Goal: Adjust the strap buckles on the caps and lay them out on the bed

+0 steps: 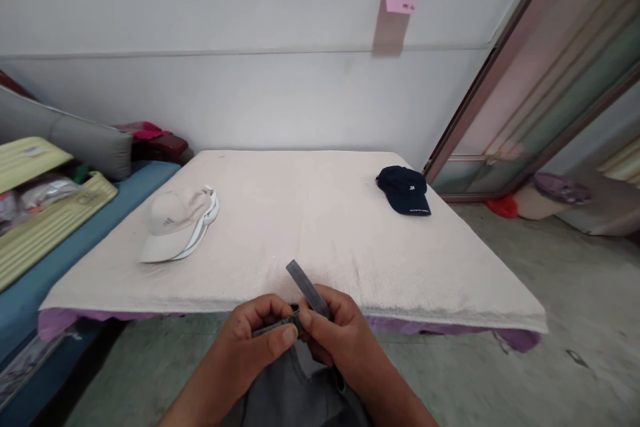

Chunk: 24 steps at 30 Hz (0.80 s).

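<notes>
My left fingers (280,341) pinch the grey cap (287,397) by its edge; my right fingers (320,327) are closed round its strap (303,280). Cap hangs just below them. I'd steady the edge, keep the strap untwisted.

Ahead-left of fingers, on bench (300,227): pale caps (170,223), Adidas-type bars. Ahead-right: navy cap (400,183), perhaps "TA"; brim print too small. Farther, above: pink note (400,0), handwriting unclear.

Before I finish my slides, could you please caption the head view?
Left hand and right hand hold a strapped grey fabric item; a beige cap and a navy cap lie beyond.
</notes>
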### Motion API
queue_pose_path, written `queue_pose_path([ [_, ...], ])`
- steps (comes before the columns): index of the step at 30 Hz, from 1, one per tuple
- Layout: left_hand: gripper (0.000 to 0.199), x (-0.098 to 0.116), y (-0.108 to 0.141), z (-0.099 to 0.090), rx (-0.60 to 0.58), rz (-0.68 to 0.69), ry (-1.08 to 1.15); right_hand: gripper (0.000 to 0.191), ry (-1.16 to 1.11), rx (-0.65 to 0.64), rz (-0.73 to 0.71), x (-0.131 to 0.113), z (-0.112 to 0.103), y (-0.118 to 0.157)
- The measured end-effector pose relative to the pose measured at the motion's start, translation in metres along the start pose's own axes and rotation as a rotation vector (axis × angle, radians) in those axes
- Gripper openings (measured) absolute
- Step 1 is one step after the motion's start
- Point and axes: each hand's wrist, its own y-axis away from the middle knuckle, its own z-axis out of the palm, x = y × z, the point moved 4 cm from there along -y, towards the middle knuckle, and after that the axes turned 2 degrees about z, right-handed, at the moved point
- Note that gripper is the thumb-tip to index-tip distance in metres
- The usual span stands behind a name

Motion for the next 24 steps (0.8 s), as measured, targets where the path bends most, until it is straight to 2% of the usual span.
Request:
queue_pose_path([
  [2, 0.015, 0.000, 0.000, -0.001, 0.020, 0.004, 0.038, 0.029, -0.031, -0.047, 0.006, -0.002, 0.001, 0.002],
  [5, 0.015, -0.005, 0.001, -0.001, 0.040, -0.071, 0.187, 0.030, -0.088, -0.073, 0.005, -0.007, -0.002, 0.004],
  [8, 0.018, -0.009, 0.004, -0.004, 0.144, -0.130, 0.273, 0.027, -0.120, -0.036, -0.005, -0.011, -0.010, 0.004],
  [10, 0.020, -0.011, 0.005, -0.005, 0.186, -0.138, 0.278, 0.026, -0.122, -0.057, -0.002, -0.011, -0.013, 0.004],
  [17, 0.020, -0.011, 0.004, -0.006, 0.162, -0.121, 0.257, 0.021, 0.072, -0.175, -0.048, -0.008, -0.011, 0.006],
  [20, 0.019, -0.010, 0.004, -0.006, 0.150, -0.126, 0.273, 0.020, 0.021, -0.141, -0.053, -0.009, -0.013, 0.004],
  [24, 0.016, -0.007, 0.002, -0.006, 0.105, -0.101, 0.273, 0.018, -0.104, -0.096, 0.043, -0.002, -0.017, -0.002],
])
